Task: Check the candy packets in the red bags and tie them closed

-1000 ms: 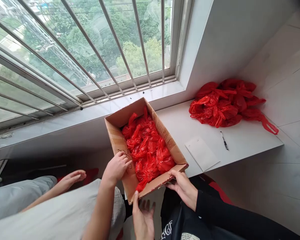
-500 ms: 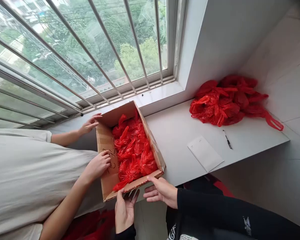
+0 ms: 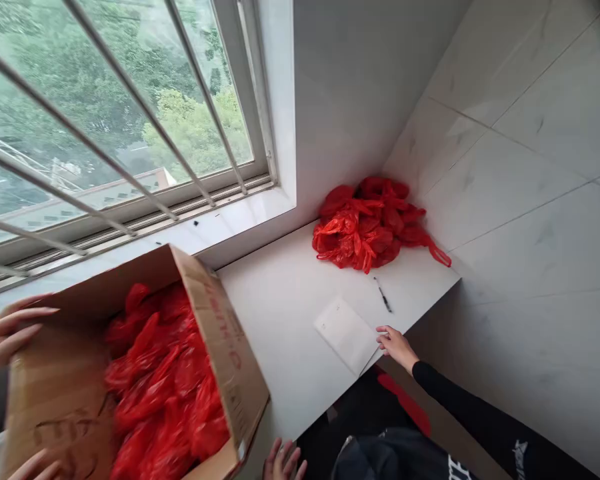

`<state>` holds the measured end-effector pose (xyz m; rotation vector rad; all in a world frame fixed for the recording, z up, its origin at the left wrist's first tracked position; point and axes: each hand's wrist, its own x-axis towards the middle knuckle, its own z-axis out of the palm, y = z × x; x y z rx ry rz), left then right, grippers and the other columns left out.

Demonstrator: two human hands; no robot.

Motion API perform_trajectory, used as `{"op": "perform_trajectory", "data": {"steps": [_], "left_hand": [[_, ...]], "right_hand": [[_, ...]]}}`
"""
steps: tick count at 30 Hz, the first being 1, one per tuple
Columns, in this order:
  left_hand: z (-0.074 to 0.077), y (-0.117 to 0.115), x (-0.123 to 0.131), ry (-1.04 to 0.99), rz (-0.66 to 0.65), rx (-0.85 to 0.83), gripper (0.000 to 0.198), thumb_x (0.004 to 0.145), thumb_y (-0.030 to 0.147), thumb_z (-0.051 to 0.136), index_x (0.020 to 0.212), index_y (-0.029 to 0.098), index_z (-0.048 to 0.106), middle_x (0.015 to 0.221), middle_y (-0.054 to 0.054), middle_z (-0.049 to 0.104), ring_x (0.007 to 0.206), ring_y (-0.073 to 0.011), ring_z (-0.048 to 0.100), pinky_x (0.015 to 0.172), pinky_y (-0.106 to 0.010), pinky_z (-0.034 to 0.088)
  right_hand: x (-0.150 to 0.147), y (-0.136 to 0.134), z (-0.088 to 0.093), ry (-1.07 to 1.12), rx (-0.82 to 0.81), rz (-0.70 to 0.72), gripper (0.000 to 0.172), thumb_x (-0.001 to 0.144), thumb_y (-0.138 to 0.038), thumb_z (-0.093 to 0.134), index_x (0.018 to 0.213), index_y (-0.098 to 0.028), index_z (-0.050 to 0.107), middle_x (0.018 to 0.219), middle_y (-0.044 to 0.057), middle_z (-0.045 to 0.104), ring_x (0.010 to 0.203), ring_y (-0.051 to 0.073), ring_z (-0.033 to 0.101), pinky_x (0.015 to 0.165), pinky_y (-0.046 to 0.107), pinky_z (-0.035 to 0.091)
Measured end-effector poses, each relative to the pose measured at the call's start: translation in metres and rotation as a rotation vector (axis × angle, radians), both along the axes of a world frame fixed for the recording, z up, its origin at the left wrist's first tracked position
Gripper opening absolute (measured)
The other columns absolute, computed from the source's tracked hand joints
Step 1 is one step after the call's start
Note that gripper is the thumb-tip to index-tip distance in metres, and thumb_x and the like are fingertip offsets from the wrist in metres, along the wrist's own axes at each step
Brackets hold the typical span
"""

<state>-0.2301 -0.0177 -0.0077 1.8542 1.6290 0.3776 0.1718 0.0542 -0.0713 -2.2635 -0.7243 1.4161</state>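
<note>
A cardboard box (image 3: 215,327) full of knotted red plastic bags (image 3: 165,380) stands at the left, its flaps up. My left hand (image 3: 283,460) shows only its fingers at the bottom edge, spread apart and close to the box's near corner, holding nothing visible. My right hand (image 3: 397,348) reaches over the table's front edge, fingers stretched out, fingertips at the right corner of a white paper pad (image 3: 345,333). Whether they press on the paper I cannot tell. A black pen (image 3: 383,295) lies just beyond the pad.
Another person's hand (image 3: 10,333) is at the box's left flap, and more of their fingers (image 3: 37,467) show lower down. A heap of red plastic bags (image 3: 365,227) lies on the white table (image 3: 265,307) by the wall. A barred window (image 3: 130,113) is behind.
My view has swung right, so the box sits further left and looks larger. My right hand has left the box's near side and moved to the pad. My left hand has come away from the box.
</note>
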Motion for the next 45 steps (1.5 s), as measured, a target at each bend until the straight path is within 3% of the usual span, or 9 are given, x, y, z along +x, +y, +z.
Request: {"op": "perform_trajectory", "data": {"steps": [3,5,8,11,16,21,26,36,45], "left_hand": [[-0.06,0.018,0.103,-0.006,0.231,-0.098,0.042,0.102,0.044,0.036,0.119,0.019,0.065,0.1,-0.012,0.072,0.088,-0.0247,0.074,0.072,-0.041,0.063],[-0.089,0.043,0.155,0.016,0.31,-0.119,0.05,0.101,0.039,0.026,0.124,0.014,0.063,0.114,-0.02,0.07,0.102,-0.0306,0.073,0.082,-0.047,0.063],[-0.118,0.076,0.21,0.049,0.325,-0.11,0.054,0.097,0.042,0.038,0.139,0.014,0.054,0.146,-0.021,0.054,0.136,-0.0368,0.052,0.109,-0.056,0.048],[-0.136,0.089,0.241,0.102,0.273,-0.047,0.063,0.094,0.043,0.049,0.152,0.019,0.041,0.161,-0.018,0.037,0.15,-0.04,0.03,0.12,-0.064,0.03],[-0.157,0.09,0.244,0.169,0.137,0.122,0.082,0.096,0.031,0.056,0.163,0.029,0.008,0.168,-0.016,0.019,0.155,-0.0381,0.016,0.121,-0.066,0.025],[-0.173,0.079,0.232,0.004,0.19,0.231,0.082,0.093,0.018,0.053,0.161,0.033,0.011,0.167,-0.008,0.018,0.154,-0.0352,0.023,0.123,-0.064,0.027],[-0.181,0.075,0.25,0.117,0.177,0.312,0.08,0.089,0.021,0.057,0.159,0.041,0.022,0.167,0.001,0.02,0.151,-0.0378,0.027,0.122,-0.069,0.027],[-0.188,0.072,0.244,0.145,0.081,0.531,0.052,0.099,0.028,0.05,0.151,0.032,0.042,0.159,-0.007,0.039,0.149,-0.0324,0.034,0.122,-0.063,0.031],[-0.197,0.076,0.242,0.198,0.096,0.541,0.046,0.101,0.036,0.046,0.146,0.028,0.049,0.159,-0.009,0.041,0.148,-0.0312,0.036,0.122,-0.06,0.03]], "right_hand": [[0.057,0.017,-0.014,-0.187,0.082,0.095,0.024,0.097,-0.031,0.059,0.115,-0.017,0.063,0.097,0.004,0.068,0.084,0.018,0.066,0.077,0.034,0.055],[0.083,0.03,-0.023,-0.278,0.141,0.173,0.023,0.094,-0.026,0.054,0.114,-0.02,0.063,0.091,0.003,0.067,0.084,0.02,0.067,0.077,0.034,0.053],[0.109,0.047,-0.036,-0.371,0.219,0.286,0.029,0.092,-0.032,0.049,0.117,-0.024,0.06,0.093,0.004,0.065,0.08,0.022,0.066,0.071,0.034,0.051],[0.126,0.061,-0.052,-0.444,0.284,0.389,0.033,0.091,-0.045,0.051,0.114,-0.024,0.059,0.096,0.006,0.063,0.084,0.025,0.064,0.068,0.035,0.049],[0.147,0.061,-0.092,-0.552,0.364,0.516,0.032,0.09,-0.05,0.054,0.105,-0.022,0.059,0.097,0.008,0.065,0.09,0.026,0.061,0.079,0.038,0.048],[0.165,0.042,-0.128,-0.701,0.459,0.499,0.026,0.091,-0.045,0.058,0.1,-0.021,0.062,0.093,0.009,0.066,0.087,0.026,0.06,0.081,0.04,0.047],[0.189,0.035,-0.126,-0.914,0.738,0.433,0.02,0.091,-0.039,0.065,0.103,-0.023,0.064,0.081,0.004,0.063,0.075,0.021,0.057,0.073,0.034,0.047],[0.174,0.043,-0.148,-0.723,0.833,0.329,0.023,0.095,-0.041,0.056,0.103,-0.022,0.065,0.086,0.005,0.064,0.079,0.021,0.059,0.076,0.033,0.049],[0.198,0.064,-0.144,-0.718,0.915,0.339,0.019,0.093,-0.034,0.053,0.103,-0.023,0.064,0.09,0.004,0.065,0.088,0.021,0.062,0.063,0.029,0.042]]}}
